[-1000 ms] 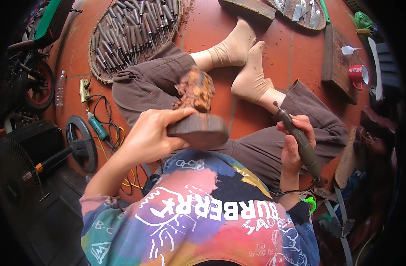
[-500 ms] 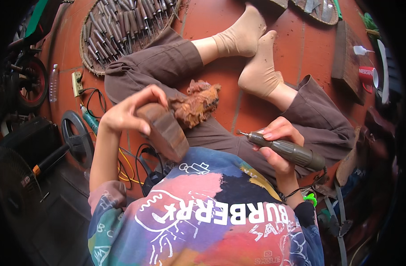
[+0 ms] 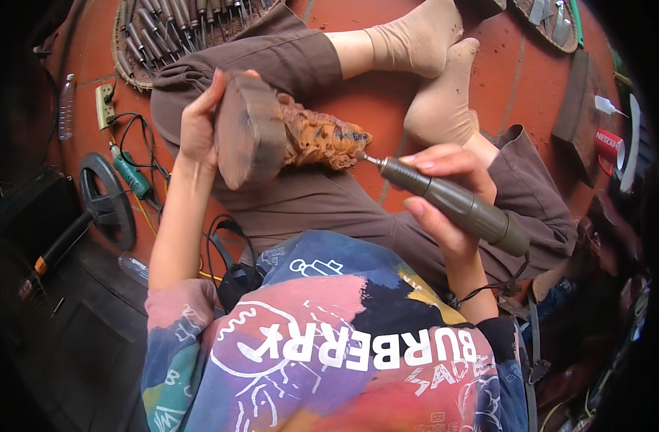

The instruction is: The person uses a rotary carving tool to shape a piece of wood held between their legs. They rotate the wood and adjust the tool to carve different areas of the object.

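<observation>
My left hand is closed around the dark block-like base of a wood carving, its fingers partly hidden behind the block. The carved orange-brown part points right, lying sideways over my lap. In my right hand is a dark olive rotary carving tool, held like a pen, with a black cord trailing from its rear. Its metal bit reaches the carving's right end; whether it touches I cannot tell. The base is slightly blurred.
A round basket of wooden-handled chisels lies far left. Beside my left arm are a power strip, a green power tool and cords. At right stand a wooden block and a red mug. Another basket holds blades.
My left hand has turned the carving so its base faces left and its carved end points right. My right hand has raised the rotary tool slightly, and its bit is now close to the carving.
</observation>
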Available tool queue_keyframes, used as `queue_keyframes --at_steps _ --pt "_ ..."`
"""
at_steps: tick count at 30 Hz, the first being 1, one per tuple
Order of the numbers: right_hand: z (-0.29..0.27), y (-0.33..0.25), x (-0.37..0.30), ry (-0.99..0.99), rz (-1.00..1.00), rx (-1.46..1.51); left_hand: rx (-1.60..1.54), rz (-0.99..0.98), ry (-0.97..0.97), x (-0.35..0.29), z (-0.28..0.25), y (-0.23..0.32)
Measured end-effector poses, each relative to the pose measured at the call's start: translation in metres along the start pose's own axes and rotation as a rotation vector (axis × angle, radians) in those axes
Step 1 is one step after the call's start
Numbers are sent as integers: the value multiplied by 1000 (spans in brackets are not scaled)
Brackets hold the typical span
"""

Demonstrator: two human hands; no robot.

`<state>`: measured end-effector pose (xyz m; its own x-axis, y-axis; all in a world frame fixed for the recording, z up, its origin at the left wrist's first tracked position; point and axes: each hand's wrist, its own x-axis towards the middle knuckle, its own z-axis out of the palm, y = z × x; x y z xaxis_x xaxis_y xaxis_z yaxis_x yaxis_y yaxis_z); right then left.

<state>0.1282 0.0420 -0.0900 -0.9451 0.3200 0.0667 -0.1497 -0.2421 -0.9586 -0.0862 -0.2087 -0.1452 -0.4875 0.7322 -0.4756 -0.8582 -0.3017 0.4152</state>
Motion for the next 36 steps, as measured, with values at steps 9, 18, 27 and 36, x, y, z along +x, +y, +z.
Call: queue_keyframes --at_steps 9,18,27,36 --pt "-20 2 9 163 51 47 296 -124 33 89 45 -7" --pt "-3 31 30 55 30 -38 314 -240 -5 138 8 -3" --pt "13 44 63 30 57 -327 313 -164 -81 151 16 -15" --pt "28 38 79 93 125 -539 446 -120 -62 152 23 -15"
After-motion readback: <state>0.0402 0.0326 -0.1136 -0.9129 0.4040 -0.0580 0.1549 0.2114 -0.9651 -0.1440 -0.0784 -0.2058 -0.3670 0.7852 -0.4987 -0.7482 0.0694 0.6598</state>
